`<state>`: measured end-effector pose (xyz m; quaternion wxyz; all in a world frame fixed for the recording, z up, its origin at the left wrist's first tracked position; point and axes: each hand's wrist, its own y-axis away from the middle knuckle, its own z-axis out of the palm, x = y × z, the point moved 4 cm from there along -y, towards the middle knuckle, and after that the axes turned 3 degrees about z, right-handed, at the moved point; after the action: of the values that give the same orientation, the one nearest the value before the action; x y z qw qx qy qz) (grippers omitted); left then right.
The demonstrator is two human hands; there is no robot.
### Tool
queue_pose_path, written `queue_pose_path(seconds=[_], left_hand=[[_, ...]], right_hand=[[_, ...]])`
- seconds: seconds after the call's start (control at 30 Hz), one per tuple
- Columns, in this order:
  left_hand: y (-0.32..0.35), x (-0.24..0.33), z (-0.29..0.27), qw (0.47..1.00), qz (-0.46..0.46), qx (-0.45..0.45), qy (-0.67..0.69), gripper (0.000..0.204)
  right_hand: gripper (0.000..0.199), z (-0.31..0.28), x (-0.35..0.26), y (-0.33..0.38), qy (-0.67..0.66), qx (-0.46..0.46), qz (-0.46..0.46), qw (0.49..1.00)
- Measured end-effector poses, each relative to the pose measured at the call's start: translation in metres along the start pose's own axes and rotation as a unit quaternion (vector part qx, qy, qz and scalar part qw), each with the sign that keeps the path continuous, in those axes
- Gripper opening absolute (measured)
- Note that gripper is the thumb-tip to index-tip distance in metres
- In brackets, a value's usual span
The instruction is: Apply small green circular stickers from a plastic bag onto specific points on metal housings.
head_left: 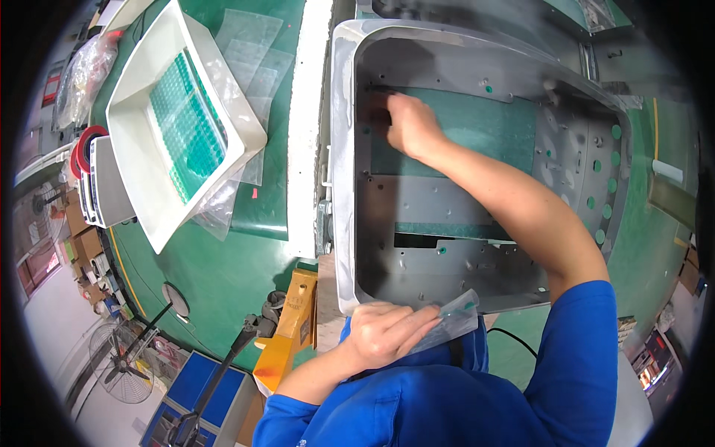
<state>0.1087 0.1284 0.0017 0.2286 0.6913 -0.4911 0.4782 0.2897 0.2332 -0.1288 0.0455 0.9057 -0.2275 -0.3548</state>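
In front of me lies a large grey metal housing with rounded corners and many holes, several covered by green dots. My right hand reaches inside it to the far left part, next to the inner wall. Its fingers are curled together, and their tips are lost in shadow, so what they pinch cannot be made out. My left hand is closed on a clear plastic sheet with a green dot near its upper corner. That hand is near the housing's front left corner, close to my body.
A white plastic tray holding green dotted sheets stands tilted to the left, with clear plastic bags behind it. Tape rolls sit left of the tray. A yellow pallet truck and a fan stand at lower left.
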Motion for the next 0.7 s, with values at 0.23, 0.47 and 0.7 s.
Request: queue_pose_path(seconds=[0.23,0.47,0.7], left_hand=[[0.001,0.001,-0.001,1.0,0.0,0.001,0.01,0.019],[0.007,0.004,-0.007,0.999,-0.011,0.005,0.031,0.012],[0.089,-0.031,-0.086,0.919,-0.232,0.269,0.169,0.006]], right_hand=[[0.015,0.016,0.005,0.039,0.165,0.012,-0.281,0.945],[0.024,0.004,-0.006,0.074,0.227,0.08,-0.241,0.94],[0.045,-0.111,0.026,0.246,0.071,-0.205,0.047,0.975]])
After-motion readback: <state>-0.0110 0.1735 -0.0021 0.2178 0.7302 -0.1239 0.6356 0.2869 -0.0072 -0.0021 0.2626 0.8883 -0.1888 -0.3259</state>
